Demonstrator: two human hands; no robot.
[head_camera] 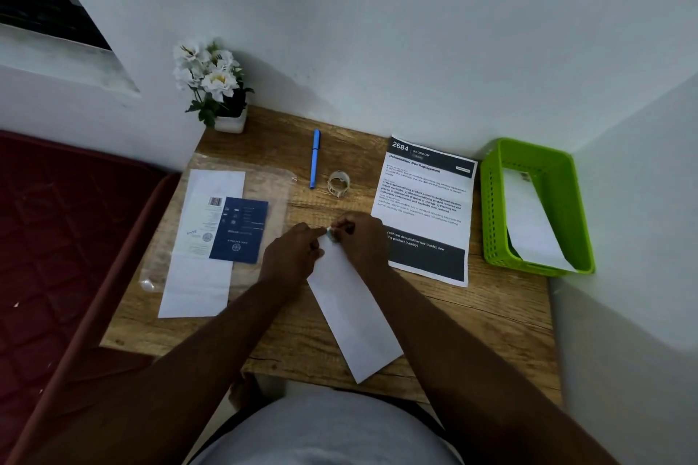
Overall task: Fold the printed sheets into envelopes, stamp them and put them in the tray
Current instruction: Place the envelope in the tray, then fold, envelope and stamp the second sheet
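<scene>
A white envelope (355,317) lies slanted on the wooden desk (491,317) in front of me. My left hand (292,257) pinches its far top corner. My right hand (360,236) presses a small pale stamp (329,233) onto that same corner. A printed sheet (426,208) with black bands lies flat to the right. The green tray (491,208) stands at the far right with one white envelope (528,223) leaning inside it. A small roll of stamps (338,183) sits beyond my hands.
A clear plastic pack (226,223) of white envelopes with a blue label lies at the left. A blue pen (314,159) lies at the back. A pot of white flowers (215,87) stands in the back left corner. A dark red mattress (56,238) borders the desk's left side.
</scene>
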